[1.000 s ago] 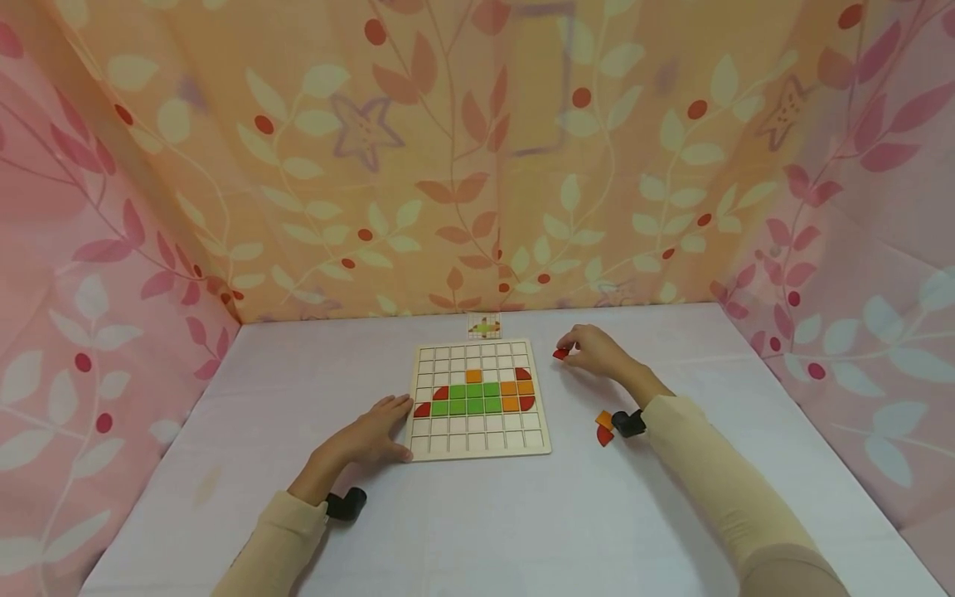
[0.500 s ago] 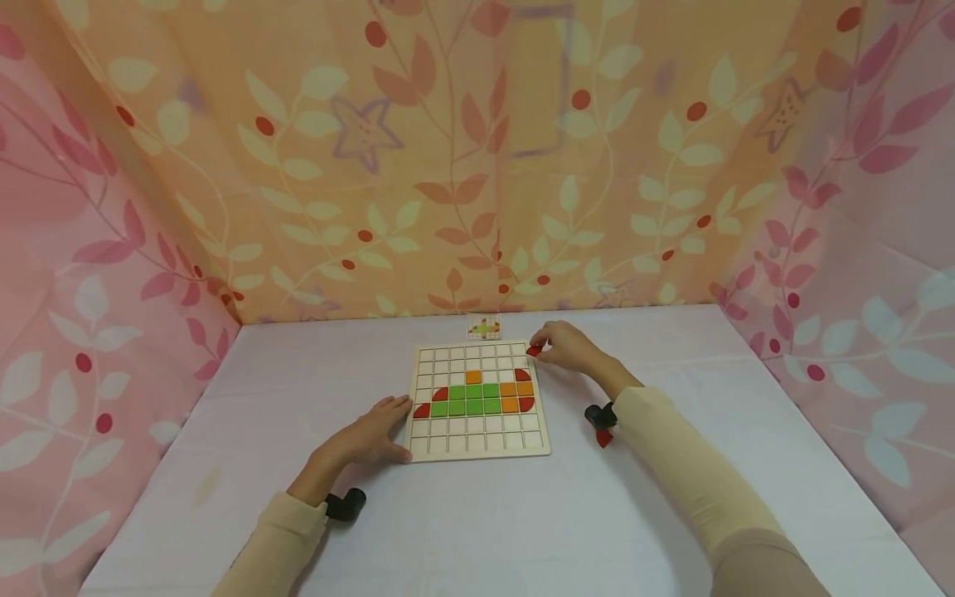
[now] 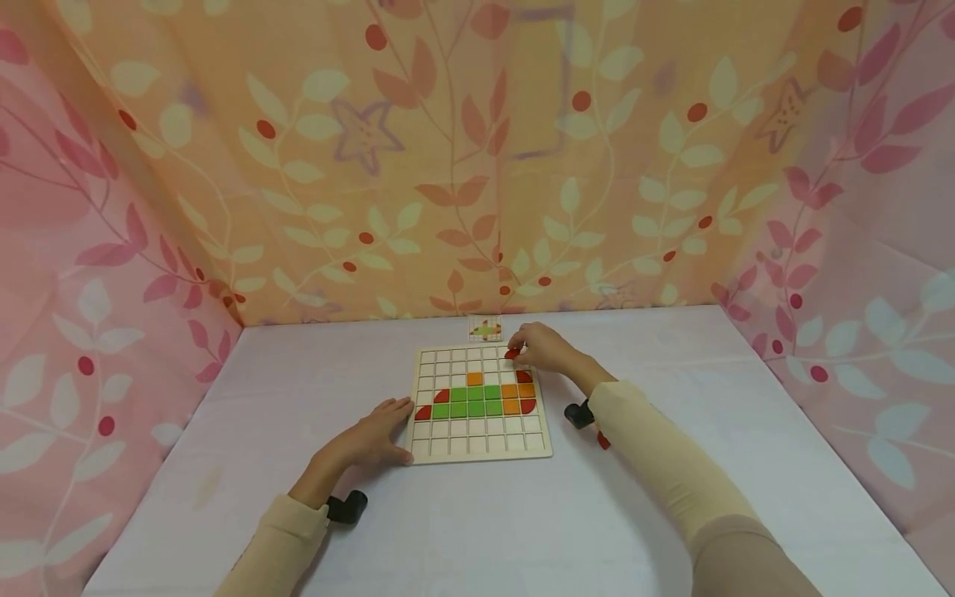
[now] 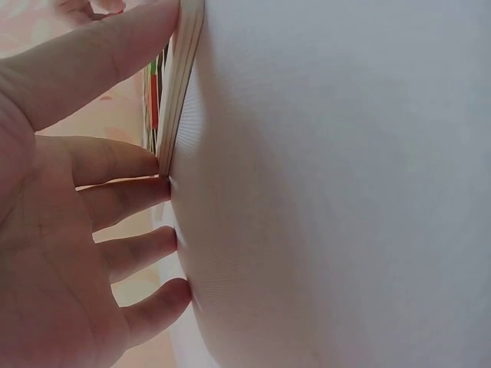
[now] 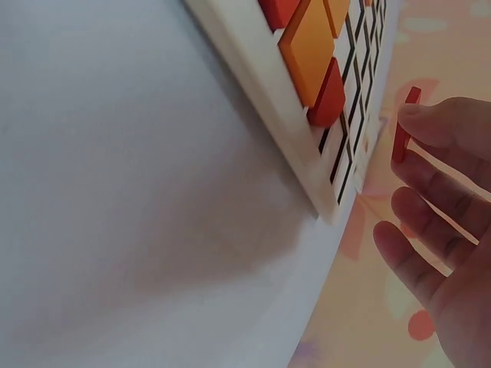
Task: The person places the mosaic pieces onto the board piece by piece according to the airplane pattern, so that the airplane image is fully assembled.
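Observation:
My right hand (image 3: 550,348) pinches a red quarter-round tile (image 5: 405,129) between thumb and index finger, over the far right part of a wooden grid board (image 3: 477,446). In the right wrist view the tile stands on edge, raised above the board, with the other fingers spread loosely. At the board's left edge, my left hand (image 3: 373,437) rests with straight fingers, its thumb (image 4: 100,69) against the rim and its fingertips down on the cloth. On the grid lie green squares (image 3: 475,400), orange squares (image 3: 511,406) and red rounded tiles (image 3: 423,412).
A small pattern card (image 3: 486,329) lies behind the board. One loose red tile (image 3: 603,440) shows beside the right sleeve (image 3: 664,448). Flowered cloth (image 3: 485,166) walls off the back and both sides of the white-covered table (image 3: 477,531).
My right hand has carried the red tile leftward from beside the board to above its far right squares. The right forearm now covers the loose orange tile. My left hand stays put.

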Demonstrator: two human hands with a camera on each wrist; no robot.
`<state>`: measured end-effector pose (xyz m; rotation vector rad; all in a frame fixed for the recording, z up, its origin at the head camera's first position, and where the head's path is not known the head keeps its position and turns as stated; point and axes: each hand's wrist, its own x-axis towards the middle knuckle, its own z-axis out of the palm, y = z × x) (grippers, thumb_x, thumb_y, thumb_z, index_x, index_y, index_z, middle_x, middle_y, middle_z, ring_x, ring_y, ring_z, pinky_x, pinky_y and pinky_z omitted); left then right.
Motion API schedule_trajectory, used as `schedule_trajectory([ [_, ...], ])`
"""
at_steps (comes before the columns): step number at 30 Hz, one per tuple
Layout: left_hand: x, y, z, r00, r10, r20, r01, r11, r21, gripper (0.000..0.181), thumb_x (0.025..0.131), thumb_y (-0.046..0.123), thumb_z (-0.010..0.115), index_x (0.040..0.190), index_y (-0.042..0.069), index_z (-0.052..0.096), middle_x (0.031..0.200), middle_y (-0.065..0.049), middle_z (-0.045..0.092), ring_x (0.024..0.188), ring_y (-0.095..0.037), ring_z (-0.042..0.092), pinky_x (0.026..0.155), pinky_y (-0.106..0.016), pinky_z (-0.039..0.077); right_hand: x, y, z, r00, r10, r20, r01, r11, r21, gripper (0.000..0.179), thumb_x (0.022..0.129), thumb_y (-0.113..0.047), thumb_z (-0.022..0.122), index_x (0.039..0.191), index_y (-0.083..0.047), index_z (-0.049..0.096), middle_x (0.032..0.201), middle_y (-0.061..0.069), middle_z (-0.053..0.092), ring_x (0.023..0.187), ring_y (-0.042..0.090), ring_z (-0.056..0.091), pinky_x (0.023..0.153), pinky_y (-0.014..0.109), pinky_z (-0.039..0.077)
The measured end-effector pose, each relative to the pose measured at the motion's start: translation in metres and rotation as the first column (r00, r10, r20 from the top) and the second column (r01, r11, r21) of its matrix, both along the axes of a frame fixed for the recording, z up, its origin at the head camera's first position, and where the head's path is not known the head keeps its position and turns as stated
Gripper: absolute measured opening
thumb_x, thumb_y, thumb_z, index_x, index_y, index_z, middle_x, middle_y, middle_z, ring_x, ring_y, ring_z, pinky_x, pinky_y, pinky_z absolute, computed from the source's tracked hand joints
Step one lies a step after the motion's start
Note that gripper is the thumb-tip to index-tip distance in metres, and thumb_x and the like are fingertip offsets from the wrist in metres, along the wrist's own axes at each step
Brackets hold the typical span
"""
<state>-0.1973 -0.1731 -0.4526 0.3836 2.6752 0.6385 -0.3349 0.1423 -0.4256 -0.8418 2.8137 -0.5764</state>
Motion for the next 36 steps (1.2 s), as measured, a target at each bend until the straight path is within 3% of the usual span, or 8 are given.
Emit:
schedule_trajectory([
  [8, -0.002, 0.000, -0.001, 1.000, -0.007, -0.012, 0.007, 1.000, -0.008, 0.091, 0.076, 0.022, 0.082, 0.150, 0.001, 0.034, 0.160, -0.016, 0.029, 0.149, -0.041, 0.018, 0.118, -0.060, 0.021, -0.002, -0.021, 0.000, 0.999, 0.037, -0.018, -0.037, 0.999, 0.005, 0.019, 0.087, -0.011, 0.070, 0.105, -0.004, 0.074, 0.100, 0.010, 0.069, 0.095, 0.024, 0.061, 0.093, 0.040, 0.051],
  [16, -0.001, 0.001, -0.001, 1.000, 0.017, 0.007, -0.017, 1.000, 0.004, 0.091, 0.076, 0.021, 0.082, 0.151, 0.002, 0.033, 0.160, -0.014, 0.028, 0.150, -0.040, 0.016, 0.117, -0.061, 0.021, -0.009, -0.039, -0.011, 0.998, 0.055, -0.002, -0.055, 0.998, -0.006, 0.023, 0.085, -0.013, 0.074, 0.107, -0.005, 0.074, 0.107, 0.008, 0.070, 0.101, 0.024, 0.061, 0.096, 0.040, 0.050],
  [28, -0.001, 0.000, -0.005, 1.000, 0.025, -0.001, -0.025, 1.000, -0.004, 0.091, 0.076, 0.022, 0.082, 0.151, 0.003, 0.034, 0.160, -0.013, 0.028, 0.150, -0.039, 0.017, 0.116, -0.062, 0.022, -0.014, -0.058, -0.021, 0.997, 0.082, -0.001, -0.082, 0.996, 0.033, 0.020, 0.085, -0.007, 0.068, 0.104, -0.008, 0.076, 0.105, 0.007, 0.073, 0.098, 0.021, 0.061, 0.094, 0.036, 0.052],
  [36, -0.001, 0.000, -0.003, 1.000, 0.010, -0.005, -0.010, 1.000, 0.010, 0.091, 0.076, 0.022, 0.083, 0.150, 0.001, 0.035, 0.160, -0.015, 0.029, 0.149, -0.040, 0.018, 0.117, -0.062, 0.022, -0.011, -0.067, -0.019, 0.996, 0.092, 0.005, -0.092, 0.992, 0.089, 0.018, 0.089, -0.009, 0.067, 0.104, -0.009, 0.076, 0.106, 0.006, 0.074, 0.103, 0.021, 0.061, 0.096, 0.036, 0.051],
])
